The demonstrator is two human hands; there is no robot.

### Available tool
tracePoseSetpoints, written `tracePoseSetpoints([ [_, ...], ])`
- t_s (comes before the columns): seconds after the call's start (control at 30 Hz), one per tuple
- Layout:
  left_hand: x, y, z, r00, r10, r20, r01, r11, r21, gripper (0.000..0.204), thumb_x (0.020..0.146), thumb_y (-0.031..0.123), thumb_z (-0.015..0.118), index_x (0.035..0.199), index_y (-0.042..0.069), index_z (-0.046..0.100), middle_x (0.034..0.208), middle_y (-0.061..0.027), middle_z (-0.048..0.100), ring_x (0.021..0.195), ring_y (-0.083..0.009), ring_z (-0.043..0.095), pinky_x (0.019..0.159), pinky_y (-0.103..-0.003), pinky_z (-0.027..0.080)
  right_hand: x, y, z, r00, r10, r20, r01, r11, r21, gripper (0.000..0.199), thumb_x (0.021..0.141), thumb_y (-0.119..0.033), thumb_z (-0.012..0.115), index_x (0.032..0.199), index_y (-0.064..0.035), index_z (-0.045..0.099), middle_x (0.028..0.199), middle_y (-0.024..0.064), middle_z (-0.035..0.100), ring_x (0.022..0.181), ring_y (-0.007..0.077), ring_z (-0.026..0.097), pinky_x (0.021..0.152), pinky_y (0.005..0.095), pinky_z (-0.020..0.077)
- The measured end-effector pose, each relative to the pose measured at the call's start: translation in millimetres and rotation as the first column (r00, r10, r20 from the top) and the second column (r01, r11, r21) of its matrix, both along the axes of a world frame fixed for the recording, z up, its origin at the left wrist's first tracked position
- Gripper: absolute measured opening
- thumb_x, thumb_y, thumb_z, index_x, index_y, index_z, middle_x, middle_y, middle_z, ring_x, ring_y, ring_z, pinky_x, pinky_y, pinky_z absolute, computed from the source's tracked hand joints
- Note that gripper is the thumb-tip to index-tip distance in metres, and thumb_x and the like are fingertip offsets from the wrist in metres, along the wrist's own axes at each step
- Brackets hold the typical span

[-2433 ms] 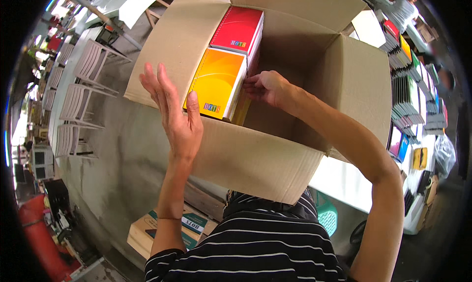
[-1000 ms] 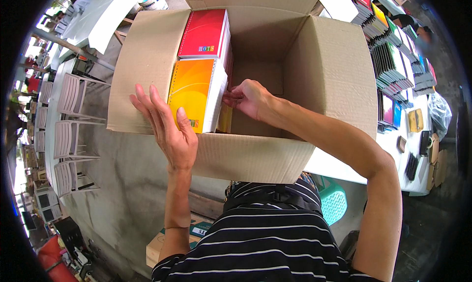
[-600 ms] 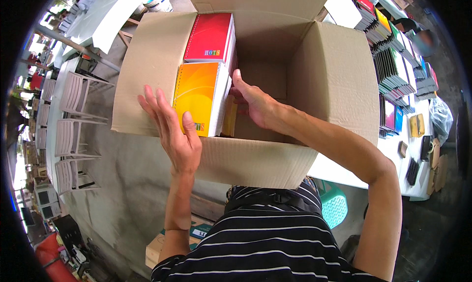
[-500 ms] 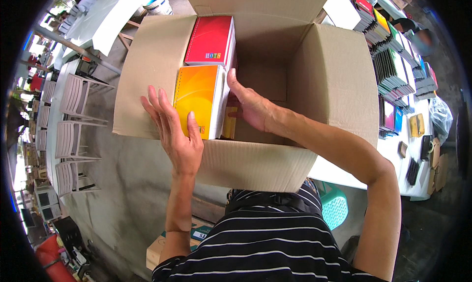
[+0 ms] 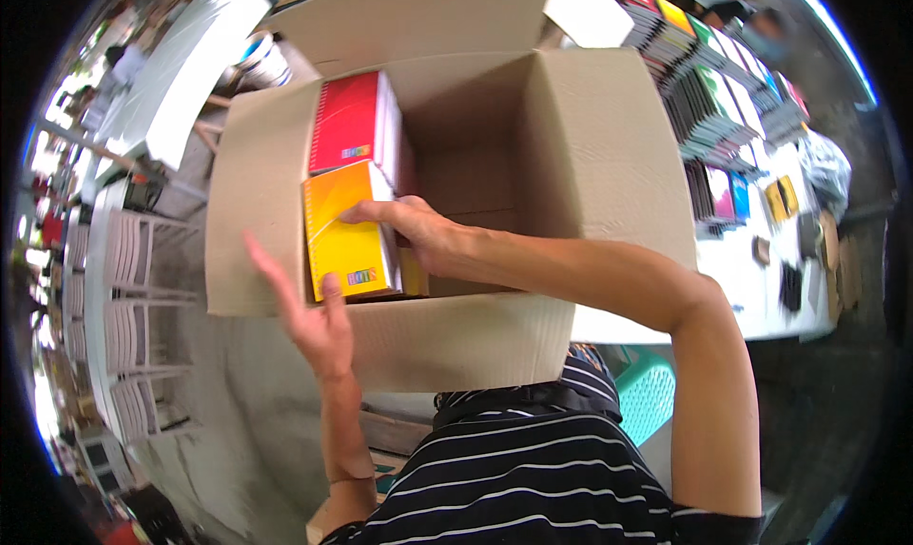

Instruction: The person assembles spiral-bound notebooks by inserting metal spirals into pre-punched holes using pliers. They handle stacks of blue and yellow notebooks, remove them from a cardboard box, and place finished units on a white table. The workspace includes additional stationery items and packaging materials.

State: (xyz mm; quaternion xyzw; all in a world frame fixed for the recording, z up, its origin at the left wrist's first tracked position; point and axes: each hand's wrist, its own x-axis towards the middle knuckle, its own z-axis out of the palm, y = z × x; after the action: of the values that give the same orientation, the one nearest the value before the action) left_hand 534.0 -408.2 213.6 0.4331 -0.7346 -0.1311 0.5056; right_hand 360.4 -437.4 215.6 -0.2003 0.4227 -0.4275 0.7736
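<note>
Here, under the thumb of my right hand (image 5: 428, 236), whose grip I cannot tell, yellow notebooks (image 5: 335, 260) lie stacked in a box (image 5: 461, 345); my left hand (image 5: 321, 336) splays empty. They look heavy, slick: best held by opposite sides.

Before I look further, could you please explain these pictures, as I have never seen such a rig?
No machine here: these are a person's bare hands, seen by a fisheye camera worn on the head, so straight edges bend. An open cardboard box holds red notebooks and, nearer the person, yellow notebooks. The right hand has its thumb over the yellow notebooks; its other fingers are mostly hidden, so its grip is unclear. The left hand is open by the box's near left corner. A white table at right bears stacked notebooks.
</note>
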Motion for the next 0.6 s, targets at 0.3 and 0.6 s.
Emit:
tracePoseSetpoints([
  [0.3,-7.1,9.5,12.6,0.965,0.045,-0.259,-0.041,0.999,0.021,0.078,0.099,0.043,0.047,0.153,0.003,0.007,0.158,-0.0168,0.016,0.145,-0.0298,0.020,0.116,-0.044,0.020,-35.7,15.5,34.0,0.999,-0.033,-0.021,0.031,0.994,-0.106,0.065,0.071,-0.041,0.075,0.120,-0.0020,0.055,0.107,0.0108,0.063,0.099,0.0210,0.055,0.093,0.0340,0.0377],
  [0.6,3.2,-0.9,-3.0,0.964,0.130,-0.233,-0.123,0.991,0.048,0.074,0.100,0.045,0.044,0.152,0.003,0.013,0.156,-0.0179,0.023,0.141,-0.0262,0.028,0.113,-0.037,0.025,-152.8,130.2,128.0,0.892,-0.448,0.060,0.443,0.841,-0.312,0.059,0.079,-0.035,0.072,0.123,-0.0008,0.052,0.116,0.0125,0.062,0.107,0.0217,0.060,0.100,0.0388,0.0441],
])
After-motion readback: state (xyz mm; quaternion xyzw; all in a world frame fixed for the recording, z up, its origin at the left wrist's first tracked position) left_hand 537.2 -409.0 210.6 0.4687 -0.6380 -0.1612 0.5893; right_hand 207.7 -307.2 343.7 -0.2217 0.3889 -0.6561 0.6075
